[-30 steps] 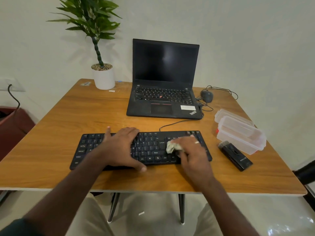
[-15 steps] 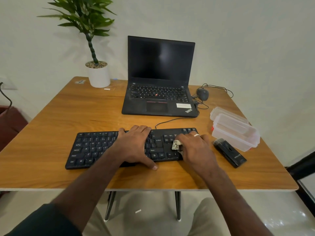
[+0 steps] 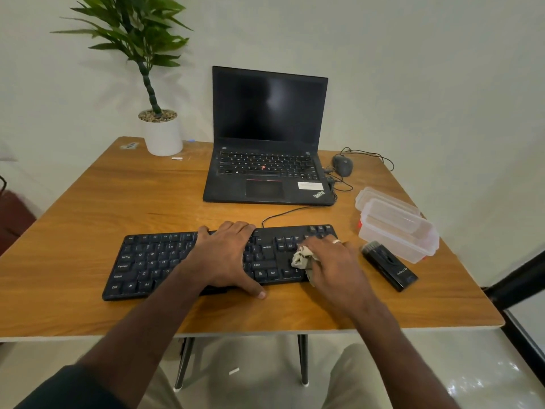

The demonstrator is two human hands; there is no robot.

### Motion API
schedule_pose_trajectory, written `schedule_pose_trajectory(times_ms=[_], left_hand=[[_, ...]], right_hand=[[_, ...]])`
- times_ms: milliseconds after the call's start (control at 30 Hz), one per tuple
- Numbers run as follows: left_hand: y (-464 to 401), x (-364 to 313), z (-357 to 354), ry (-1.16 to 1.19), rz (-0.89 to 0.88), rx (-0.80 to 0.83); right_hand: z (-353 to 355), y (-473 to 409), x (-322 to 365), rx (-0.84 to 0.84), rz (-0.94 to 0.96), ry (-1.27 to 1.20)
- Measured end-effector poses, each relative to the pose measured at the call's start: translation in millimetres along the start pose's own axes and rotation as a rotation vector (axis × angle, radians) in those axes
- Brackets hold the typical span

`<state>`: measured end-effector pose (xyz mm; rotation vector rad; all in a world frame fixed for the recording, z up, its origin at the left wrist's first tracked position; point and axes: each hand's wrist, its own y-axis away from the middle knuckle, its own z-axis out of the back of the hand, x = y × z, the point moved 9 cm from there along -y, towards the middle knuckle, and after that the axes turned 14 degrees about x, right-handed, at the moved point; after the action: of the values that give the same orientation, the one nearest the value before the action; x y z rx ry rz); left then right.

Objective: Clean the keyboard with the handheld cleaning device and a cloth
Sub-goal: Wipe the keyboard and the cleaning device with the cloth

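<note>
Crumpled pale cloth [image 3: 301,257] sits bunched in the right hand [image 3: 333,265] grip on the black keyboard [image 3: 153,261]; left hand [image 3: 227,256] presses flat.

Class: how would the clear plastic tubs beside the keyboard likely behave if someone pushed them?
The tubs look thin-walled and nearly empty, so probably light and easy to slide on the smooth table. One is stacked on the other, so the top may shift.

Wooden square table [image 3: 88,219], bearing: flat black wired keyboard [image 3: 153,261] near its front edge; left hand [image 3: 227,258] laid flat across the keyboard's middle; right hand [image 3: 333,264] holding a crumpled grey-white cloth [image 3: 300,258] against the keyboard's right end; black oblong handheld cleaning device [image 3: 389,267] just right of the keyboard; clear plastic lidded containers [image 3: 398,228] behind that device; open black laptop [image 3: 268,137] behind the keyboard.
</note>
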<state>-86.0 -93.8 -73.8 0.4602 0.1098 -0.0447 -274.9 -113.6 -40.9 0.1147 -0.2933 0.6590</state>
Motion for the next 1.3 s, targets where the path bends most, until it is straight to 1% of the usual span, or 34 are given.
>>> schedule_pose_trajectory(times_ms=[67, 100, 167, 200, 233, 267, 300, 333, 367, 400, 433, 500, 533, 567, 667, 700, 767, 900, 1000, 1100, 1167, 1233, 1300], left_hand=[[1, 0, 0, 0.004, -0.002, 0.003], [1, 0, -1, 0.007, -0.005, 0.004], [1, 0, -1, 0.018, -0.008, 0.003], [2, 0, -1, 0.02, -0.009, 0.002], [2, 0, -1, 0.021, -0.01, 0.002], [2, 1, -1, 0.021, -0.01, 0.001], [2, 2, -1, 0.021, -0.009, 0.002], [2, 4, 0, 0.022, -0.006, 0.002], [3, 7, 0, 0.021, -0.002, 0.002], [3, 11, 1, 0.019, 0.002, 0.002], [4, 16, 1, 0.021, 0.007, 0.004], [6, 24, 1, 0.025, 0.011, 0.013], [7, 26, 1, 0.025, 0.01, 0.02], [6, 26, 1, 0.028, 0.008, 0.025], [4, 19, 2, 0.053, 0.015, 0.002], [3, 17, 2, 0.051, 0.019, -0.011], [0, 18, 1, 0.056, 0.031, -0.021], [0, 21, 1, 0.074, 0.027, -0.007], [-1, 21, 1, 0.079, 0.029, -0.009], [-1, 21, 0, 0.088, 0.03, -0.009], [-2, 21, 0, 0.094, 0.03, -0.012], [-2, 22, 0, 0.101, 0.033, -0.012], [-3, 22, -1, 0.107, 0.032, -0.013]], right_hand=[[4, -3, -15, 0.036, -0.036, -0.3], [8, -4, -29, -0.003, -0.1, -0.487], [21, 3, -58, -0.213, -0.226, -0.86], [25, 9, -67, -0.316, -0.258, -1.031], [24, 14, -72, -0.38, -0.267, -1.187], [21, 16, -74, -0.399, -0.26, -1.32], [15, 16, -74, -0.382, -0.243, -1.427], [11, 16, -70, -0.338, -0.219, -1.491], [7, 16, -67, -0.296, -0.196, -1.501], [8, 17, -66, -0.291, -0.175, -1.431], [15, 20, -68, -0.331, -0.16, -1.258], [34, 28, -66, -0.439, -0.139, -0.802], [38, 29, -58, -0.456, -0.109, -0.64], [37, 27, -45, -0.42, -0.063, -0.536], [2, 10, 3, -0.134, 0.056, -0.139], [-12, 7, 14, -0.071, 0.084, -0.032], [-23, 5, 20, -0.026, 0.096, 0.028], [-9, 9, 7, -0.045, 0.034, 0.061], [5, 14, -13, -0.101, -0.086, 0.028], [12, 11, -45, -0.103, -0.257, -0.023], [20, 16, -56, -0.196, -0.313, -0.101], [21, 21, -42, -0.285, -0.237, -0.134], [6, 21, -10, -0.247, -0.081, -0.061]])
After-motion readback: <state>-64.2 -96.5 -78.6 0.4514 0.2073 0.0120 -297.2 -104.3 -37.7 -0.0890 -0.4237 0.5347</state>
